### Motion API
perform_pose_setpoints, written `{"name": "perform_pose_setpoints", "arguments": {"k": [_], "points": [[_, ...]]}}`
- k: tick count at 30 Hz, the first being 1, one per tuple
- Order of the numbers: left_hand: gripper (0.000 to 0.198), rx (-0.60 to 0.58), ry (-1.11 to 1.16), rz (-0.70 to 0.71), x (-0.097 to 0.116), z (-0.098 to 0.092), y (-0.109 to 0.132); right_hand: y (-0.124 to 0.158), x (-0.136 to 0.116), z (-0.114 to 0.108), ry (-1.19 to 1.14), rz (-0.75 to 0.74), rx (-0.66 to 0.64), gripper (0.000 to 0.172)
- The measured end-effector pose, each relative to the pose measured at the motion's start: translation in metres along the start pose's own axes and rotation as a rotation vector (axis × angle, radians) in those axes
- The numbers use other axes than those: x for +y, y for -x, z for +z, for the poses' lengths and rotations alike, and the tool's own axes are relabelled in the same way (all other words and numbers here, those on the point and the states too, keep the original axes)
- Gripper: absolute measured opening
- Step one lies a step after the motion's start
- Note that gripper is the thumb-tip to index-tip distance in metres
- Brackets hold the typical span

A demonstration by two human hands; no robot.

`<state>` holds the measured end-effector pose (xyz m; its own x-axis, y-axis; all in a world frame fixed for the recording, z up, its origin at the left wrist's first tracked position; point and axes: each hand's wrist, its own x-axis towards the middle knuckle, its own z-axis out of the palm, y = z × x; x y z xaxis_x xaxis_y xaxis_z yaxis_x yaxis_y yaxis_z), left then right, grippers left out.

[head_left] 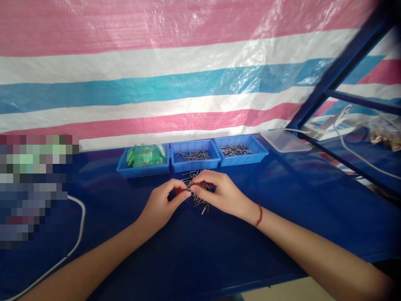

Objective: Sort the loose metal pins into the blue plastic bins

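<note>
A loose pile of thin metal pins [202, 202], like nails or rivets, lies on the blue table in front of the bins. My left hand [163, 198] is closed in a pinch at the pile's left side. Opposite it, my right hand [219, 188] also pinches, thumb against fingers, and hides part of the pile. The fingertips of both hands nearly meet over the pins. Whatever sits between them is too small to make out. Similar pins fill part of the middle blue bin [180, 166] and the right blue bin [247, 159], just behind my hands.
In the left blue bin [142, 172] are green plastic bags [145, 155]. A clear plastic lid [285, 141] lies right of the bins, near a blue metal frame [340, 67]. A white cable [82, 217] curves across the table's left side. Striped sheeting [156, 90] hangs behind.
</note>
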<state>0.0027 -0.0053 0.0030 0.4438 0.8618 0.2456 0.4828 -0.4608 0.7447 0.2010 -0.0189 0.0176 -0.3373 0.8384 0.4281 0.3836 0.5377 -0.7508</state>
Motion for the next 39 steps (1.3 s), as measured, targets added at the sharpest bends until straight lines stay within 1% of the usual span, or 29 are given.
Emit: {"name": "perform_pose_setpoints", "arguments": {"k": [3,6,12,16,27,33,39], "points": [[0.011,-0.020,-0.015,0.003,0.0009,0.0000,-0.0009,0.0007,-0.0003,0.0022,-0.055,0.012,0.013,0.014],[0.011,-0.024,-0.042,0.006,-0.0002,0.0017,-0.0008,0.0015,0.0008,0.0047,-0.053,0.022,0.030,0.015],[0.011,-0.011,-0.119,0.107,-0.0020,0.0025,-0.0009,0.0019,0.0015,0.0049,-0.034,-0.012,0.078,0.012],[0.008,0.005,-0.124,0.131,-0.0024,0.0030,-0.0011,0.0018,0.0022,0.0045,-0.029,-0.034,0.094,0.011],[0.010,0.024,-0.090,0.125,-0.0044,0.0027,0.0000,0.0013,0.0007,0.0033,-0.023,-0.027,0.122,0.011],[0.008,0.053,-0.041,0.088,-0.0021,0.0016,0.0011,0.0023,0.0035,0.0034,-0.025,-0.016,0.121,0.013],[0.008,0.079,-0.027,0.069,-0.0022,0.0003,0.0024,0.0023,0.0068,0.0024,-0.010,-0.016,0.081,0.011]]}}
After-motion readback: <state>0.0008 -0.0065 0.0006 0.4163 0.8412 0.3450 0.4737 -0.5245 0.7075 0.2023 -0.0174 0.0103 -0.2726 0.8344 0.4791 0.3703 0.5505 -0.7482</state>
